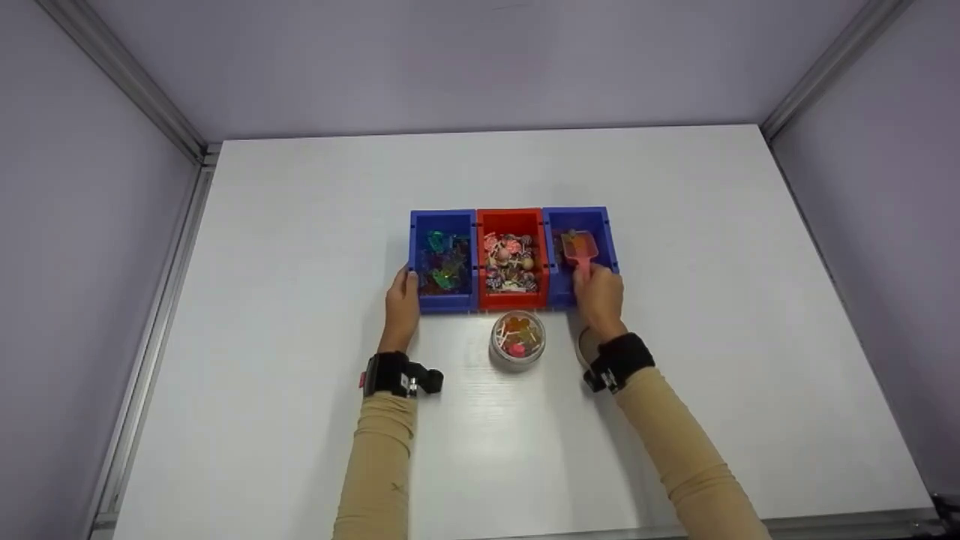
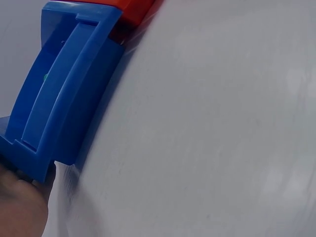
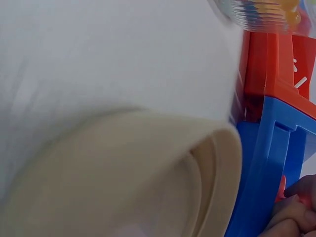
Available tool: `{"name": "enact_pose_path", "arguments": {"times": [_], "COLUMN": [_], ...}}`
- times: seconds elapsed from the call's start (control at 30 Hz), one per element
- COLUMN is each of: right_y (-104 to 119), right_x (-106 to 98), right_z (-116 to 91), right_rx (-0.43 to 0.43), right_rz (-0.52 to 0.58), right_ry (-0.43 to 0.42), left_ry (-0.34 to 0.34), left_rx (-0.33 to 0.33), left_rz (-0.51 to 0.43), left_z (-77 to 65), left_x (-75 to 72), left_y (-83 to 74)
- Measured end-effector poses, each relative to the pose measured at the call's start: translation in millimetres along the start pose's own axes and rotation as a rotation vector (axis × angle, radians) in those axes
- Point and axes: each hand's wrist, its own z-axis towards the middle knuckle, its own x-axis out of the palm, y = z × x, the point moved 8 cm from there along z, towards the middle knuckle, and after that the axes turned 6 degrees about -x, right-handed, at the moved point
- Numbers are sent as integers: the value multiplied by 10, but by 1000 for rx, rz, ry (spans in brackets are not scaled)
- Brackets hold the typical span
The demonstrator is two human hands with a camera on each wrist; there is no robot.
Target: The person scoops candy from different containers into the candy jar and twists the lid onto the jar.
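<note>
My right hand (image 1: 601, 300) grips the handle of a small pink scoop (image 1: 581, 244) inside the right blue bin (image 1: 604, 219). Orange and yellow pieces lie in the scoop's bowl. On the far side, my left hand (image 1: 401, 309) rests against the outer left wall of the left blue bin (image 1: 445, 303), near its front corner (image 2: 37, 168). That bin contains green and other see-through pieces (image 1: 445, 276). Between the two stands a red bin (image 1: 513, 301) of wrapped lollipops and pink pieces. A clear jar (image 1: 517, 341), partly filled with mixed sweets, stands before the red bin.
A round beige lid (image 1: 587, 347) lies on the table beneath my right wrist, looming large in the right wrist view (image 3: 227, 163). The three bins stand side by side on a white table (image 1: 300, 225) enclosed by pale walls at the back and sides.
</note>
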Motion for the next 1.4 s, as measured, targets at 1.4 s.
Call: {"name": "enact_pose_path", "arguments": {"times": [1.4], "right_y": [-83], "right_x": [-174], "right_z": [-378], "right_rx": [-90], "right_rz": [183], "right_ry": [-84], "left_ry": [-12], "left_rx": [4], "left_rz": [-3], "left_z": [-14], "left_x": [2], "left_y": [-9]}}
